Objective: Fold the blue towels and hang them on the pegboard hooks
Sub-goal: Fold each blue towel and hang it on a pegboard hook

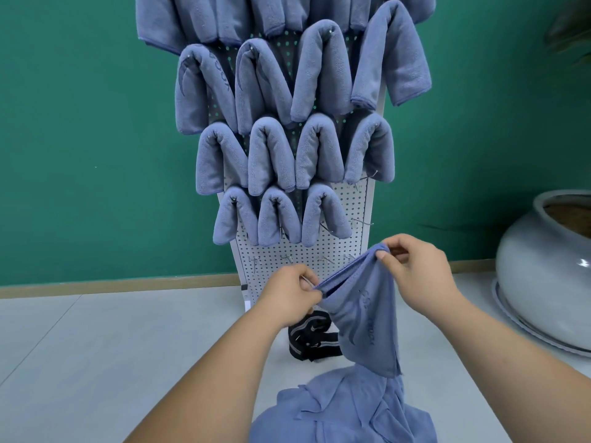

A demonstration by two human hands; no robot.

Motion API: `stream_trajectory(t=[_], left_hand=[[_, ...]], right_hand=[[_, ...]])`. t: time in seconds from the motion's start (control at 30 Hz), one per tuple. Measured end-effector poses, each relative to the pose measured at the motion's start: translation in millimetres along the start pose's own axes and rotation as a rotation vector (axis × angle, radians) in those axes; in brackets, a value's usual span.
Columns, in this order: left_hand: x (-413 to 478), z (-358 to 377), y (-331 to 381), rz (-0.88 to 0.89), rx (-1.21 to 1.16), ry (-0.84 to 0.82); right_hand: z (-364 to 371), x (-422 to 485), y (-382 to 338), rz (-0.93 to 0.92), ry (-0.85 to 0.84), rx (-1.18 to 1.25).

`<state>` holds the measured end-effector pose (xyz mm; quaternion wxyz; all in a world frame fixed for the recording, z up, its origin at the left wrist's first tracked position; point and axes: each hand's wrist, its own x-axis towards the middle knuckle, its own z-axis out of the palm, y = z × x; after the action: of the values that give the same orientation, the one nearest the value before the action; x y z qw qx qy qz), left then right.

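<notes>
I hold a blue towel (367, 318) up in front of the white pegboard (287, 254). My left hand (287, 292) pinches its upper edge at the left, and my right hand (415, 266) pinches the top corner higher at the right. The towel hangs folded below my hands, its printed logo facing me. Several folded blue towels (271, 155) hang over hooks in rows across the board. Bare metal hooks (361, 222) stick out at the right of the lowest towel row and along the row beneath it. A heap of loose blue towels (345, 410) lies on the floor below.
The pegboard stands against a green wall (96, 139) on a pale grey floor. A large grey ceramic pot (550, 266) sits at the right. A black bag with grey straps (311, 340) lies at the foot of the board.
</notes>
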<state>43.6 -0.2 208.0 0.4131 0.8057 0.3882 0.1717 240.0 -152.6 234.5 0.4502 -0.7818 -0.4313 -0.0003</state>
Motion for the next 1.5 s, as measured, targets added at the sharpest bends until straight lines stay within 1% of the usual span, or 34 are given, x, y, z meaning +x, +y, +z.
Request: stream_trajectory(t=[0.07, 0.1, 0.13, 0.2, 0.3, 0.4, 0.47, 0.53, 0.6, 0.67, 0.77, 0.87, 0.97, 1.07, 1.13, 1.2, 1.3, 1.37, 1.43, 1.5], left_hand=[[2, -10, 1, -0.006, -0.083, 0.063], [2, -14, 1, 0.007, -0.09, 0.083], [1, -17, 0, 0.025, -0.09, 0.078], [-2, -20, -2, 0.056, -0.126, 0.014], [-5, -25, -4, 0.047, -0.227, -0.074], [-5, -28, -4, 0.01, -0.302, -0.096], [-4, -25, -4, -0.026, -0.342, -0.115], [-5, -21, -3, -0.045, -0.377, -0.141], [-7, -17, -1, -0.02, -0.387, -0.174], [-12, -11, 1, 0.044, -0.355, -0.233], [-13, 0, 2, 0.145, -0.205, -0.268], [-5, 11, -2, 0.196, -0.096, -0.179], [3, 11, 0, 0.173, -0.138, 0.01], [7, 3, 3, 0.165, -0.183, 0.145], [7, 0, 5, 0.167, -0.103, 0.218], [7, 0, 4, 0.149, 0.044, 0.273], [5, 2, 0, 0.09, 0.288, 0.306], [3, 5, -2, 0.059, 0.398, 0.296], [0, 6, 2, 0.072, 0.373, 0.263], [-4, 4, 10, 0.18, 0.215, 0.182]], right_hand=[[-4, 2, 14, -0.029, -0.084, -0.241], [-5, 1, 20, -0.018, -0.146, -0.313], [-5, 0, 23, -0.002, -0.206, -0.341], [-3, -1, 25, 0.02, -0.297, -0.343], [-1, -1, 24, 0.021, -0.348, -0.255], [-2, -1, 22, 0.097, -0.365, 0.04], [-2, -2, 16, 0.146, -0.349, 0.19], [0, -1, 9, 0.14, -0.293, 0.282], [1, -1, 0, 0.108, -0.239, 0.339], [1, -3, -8, 0.064, -0.198, 0.333], [1, -5, -15, 0.014, -0.159, 0.328], [0, -4, -12, 0.027, -0.108, 0.292], [-5, 0, 0, 0.084, -0.06, 0.152], [-7, 1, 15, 0.165, -0.129, 0.056], [-3, 0, 19, 0.169, -0.187, 0.044], [0, -2, 13, 0.126, -0.201, 0.07], [5, -6, -3, 0.029, -0.212, 0.15], [11, -11, -13, -0.024, -0.227, 0.198], [18, -16, -20, -0.082, -0.235, 0.215], [23, -19, -25, -0.14, -0.237, 0.228]])
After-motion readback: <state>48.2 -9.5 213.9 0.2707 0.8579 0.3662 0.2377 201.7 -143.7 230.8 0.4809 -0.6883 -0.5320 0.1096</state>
